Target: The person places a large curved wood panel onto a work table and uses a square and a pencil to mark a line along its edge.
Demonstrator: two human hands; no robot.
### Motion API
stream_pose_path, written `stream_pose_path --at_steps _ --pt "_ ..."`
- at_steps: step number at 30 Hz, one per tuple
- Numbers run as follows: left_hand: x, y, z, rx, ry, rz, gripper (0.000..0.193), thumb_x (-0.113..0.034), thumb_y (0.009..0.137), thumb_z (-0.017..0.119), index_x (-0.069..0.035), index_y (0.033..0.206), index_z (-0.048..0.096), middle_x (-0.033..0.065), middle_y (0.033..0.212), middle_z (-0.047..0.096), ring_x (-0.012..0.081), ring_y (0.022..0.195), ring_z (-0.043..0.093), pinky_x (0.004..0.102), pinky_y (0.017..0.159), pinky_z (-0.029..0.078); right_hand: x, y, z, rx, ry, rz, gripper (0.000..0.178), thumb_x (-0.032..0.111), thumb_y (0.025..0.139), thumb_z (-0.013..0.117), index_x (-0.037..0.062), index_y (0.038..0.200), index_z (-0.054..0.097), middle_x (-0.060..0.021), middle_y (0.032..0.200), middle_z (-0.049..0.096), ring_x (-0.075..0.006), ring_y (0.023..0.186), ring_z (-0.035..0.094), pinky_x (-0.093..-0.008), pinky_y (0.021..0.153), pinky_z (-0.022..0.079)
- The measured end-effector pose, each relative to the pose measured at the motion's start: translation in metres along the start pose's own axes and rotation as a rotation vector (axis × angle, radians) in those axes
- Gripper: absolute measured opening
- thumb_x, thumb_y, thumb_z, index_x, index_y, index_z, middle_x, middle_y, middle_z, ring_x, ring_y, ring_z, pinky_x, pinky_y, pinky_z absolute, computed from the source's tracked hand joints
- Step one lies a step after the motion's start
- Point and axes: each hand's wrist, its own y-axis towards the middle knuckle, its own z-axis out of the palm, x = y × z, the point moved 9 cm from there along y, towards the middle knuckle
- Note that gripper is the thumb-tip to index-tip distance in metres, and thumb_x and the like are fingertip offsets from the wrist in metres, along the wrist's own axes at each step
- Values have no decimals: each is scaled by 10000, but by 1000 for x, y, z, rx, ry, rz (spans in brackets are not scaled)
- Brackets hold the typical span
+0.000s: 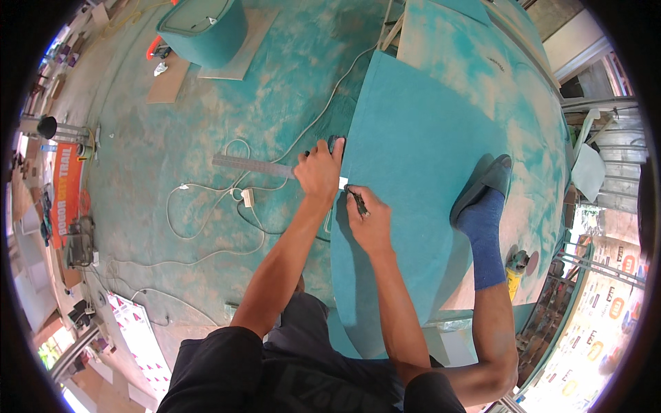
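A teal panel [420, 131] with a curved edge lies in front of me. At its left edge, my left hand [319, 168] is closed around a combination square, whose steel rule [251, 165] sticks out to the left. A dark block [334, 143] shows by that hand's fingertips, and the rule's bright end rests on the panel's margin. My right hand [372, 224] pinches a dark pen [359, 202], its tip down at the panel beside the rule's end. The fingers of my left hand partly hide the square.
A white cable with a socket block [248, 198] loops over the stained floor at left. My slippered foot [485, 189] stands on the panel. Beyond it at right lies a yellow angle grinder [515, 272]. A teal tub-shaped piece [206, 31] stands on boards at the far left.
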Motion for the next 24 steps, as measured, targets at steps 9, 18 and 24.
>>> stream_pose_path --at_steps 9,18,24 --pt "3 -18 -6 -43 41 9 464 -494 907 606 -67 725 610 123 681 685 365 646 652 467 460 495 -2 -16 -1 16 29 22 141 47 889 623 15 1024 648 -137 804 657 -168 636 588 -297 606 473" --pt "12 -37 -12 -19 34 -21 481 -500 914 588 -64 713 606 147 681 679 377 637 649 457 556 503 2 -35 -5 32 13 5 148 40 879 631 17 1025 640 -148 824 656 -218 629 597 -310 597 476" --pt "19 -52 -15 -11 95 -3 464 -495 917 591 -76 718 600 117 679 681 373 629 646 452 481 492 -2 -50 -5 54 14 39 163 37 877 631 18 1039 622 -170 846 647 -276 650 621 -333 599 488"
